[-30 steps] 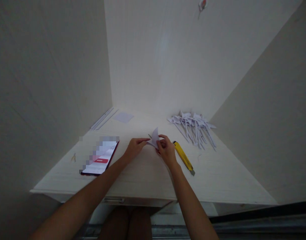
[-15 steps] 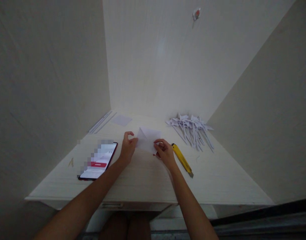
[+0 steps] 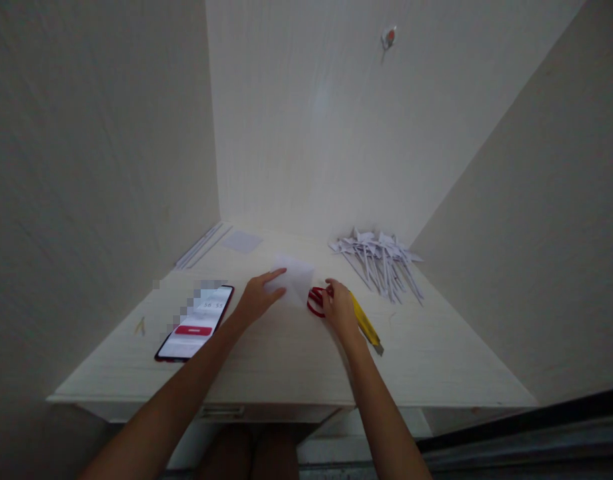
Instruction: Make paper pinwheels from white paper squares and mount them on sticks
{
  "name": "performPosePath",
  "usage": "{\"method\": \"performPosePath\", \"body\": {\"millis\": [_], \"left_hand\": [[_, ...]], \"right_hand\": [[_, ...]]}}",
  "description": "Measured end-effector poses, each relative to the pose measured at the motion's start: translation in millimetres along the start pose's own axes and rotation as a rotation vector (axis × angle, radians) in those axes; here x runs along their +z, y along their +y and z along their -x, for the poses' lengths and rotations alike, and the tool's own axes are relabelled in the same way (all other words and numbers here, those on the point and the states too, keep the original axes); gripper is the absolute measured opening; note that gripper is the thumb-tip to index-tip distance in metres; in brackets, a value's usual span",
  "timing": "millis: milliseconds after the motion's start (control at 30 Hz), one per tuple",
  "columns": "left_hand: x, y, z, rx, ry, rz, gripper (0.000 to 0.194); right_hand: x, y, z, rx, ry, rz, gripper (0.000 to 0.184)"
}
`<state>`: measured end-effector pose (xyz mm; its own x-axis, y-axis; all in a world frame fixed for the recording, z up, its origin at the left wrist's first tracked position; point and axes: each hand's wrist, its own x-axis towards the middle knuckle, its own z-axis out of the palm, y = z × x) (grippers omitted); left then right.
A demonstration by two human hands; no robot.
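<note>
A square of white paper with a faint crease lies on the table in front of me. My left hand rests on its left side, thumb and index finger spread over the sheet. At the paper's right edge are scissors with red loop handles; their blades are hidden. Fingers of my right hand are curled at these handles and grip them. Just right of that hand lies a yellow box cutter, its blade end toward me, partly covered by the hand.
Paper pinwheels on sticks are heaped at the back right. White sticks and another paper square lie at the back left. A phone is left of my arm, near a small yellowish scrap. Walls enclose the table.
My right hand has let go of the paper and moved slightly right onto the scissors, whose red handles now show. My left hand has shifted from the paper's edge onto its surface.
</note>
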<state>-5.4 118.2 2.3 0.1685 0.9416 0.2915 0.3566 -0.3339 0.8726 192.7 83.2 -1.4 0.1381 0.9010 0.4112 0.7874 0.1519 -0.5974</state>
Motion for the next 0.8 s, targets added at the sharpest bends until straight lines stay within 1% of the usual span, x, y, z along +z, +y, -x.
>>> {"method": "performPosePath", "body": {"millis": [67, 133, 233, 400, 500, 567, 600, 633, 667, 700, 800], "left_hand": [[-4.5, -0.3, 0.0, 0.04, -0.005, -0.064, 0.052], [-7.8, 1.5, 0.8, 0.078, -0.004, -0.107, 0.053], [-10.9, 5.3, 2.2, 0.108, 0.005, -0.137, 0.054], [-15.1, 7.8, 1.7, 0.096, -0.022, -0.175, 0.062], [-17.9, 8.2, 1.3, 0.092, -0.009, -0.185, 0.064], [-19.2, 8.3, 1.5, 0.094, 0.009, -0.175, 0.063], [-19.6, 8.3, 1.5, 0.097, 0.018, -0.169, 0.062], [-19.8, 8.3, 1.3, 0.098, 0.025, -0.163, 0.062], [-19.8, 8.7, 0.6, 0.097, 0.027, -0.155, 0.062], [-19.8, 9.7, -0.7, 0.095, 0.024, -0.145, 0.061], [-20.5, 17.6, -9.6, 0.116, -0.002, -0.112, 0.061]], "right_hand": [[-1.3, 2.9, 2.8, -0.022, -0.129, 0.272, 0.025], [-1.0, 2.7, 3.0, -0.014, -0.248, 0.394, 0.022], [1.8, -1.0, -4.8, 0.012, -0.335, 0.407, 0.016], [1.4, 0.6, -25.9, 0.048, -0.379, 0.283, 0.003], [-7.3, 8.3, -26.2, 0.075, -0.376, 0.171, 0.008], [-15.0, 13.5, -16.5, 0.084, -0.352, 0.051, 0.017], [-19.0, 15.6, -9.0, 0.088, -0.33, -0.036, 0.024], [-22.9, 17.2, -0.2, 0.113, -0.287, -0.22, 0.03], [-26.6, 18.2, 9.1, 0.144, -0.275, -0.391, 0.036], [-30.1, 18.8, 18.5, 0.179, -0.293, -0.522, 0.042], [-38.8, 16.4, 41.6, 0.261, -0.457, -0.866, 0.057]]}}
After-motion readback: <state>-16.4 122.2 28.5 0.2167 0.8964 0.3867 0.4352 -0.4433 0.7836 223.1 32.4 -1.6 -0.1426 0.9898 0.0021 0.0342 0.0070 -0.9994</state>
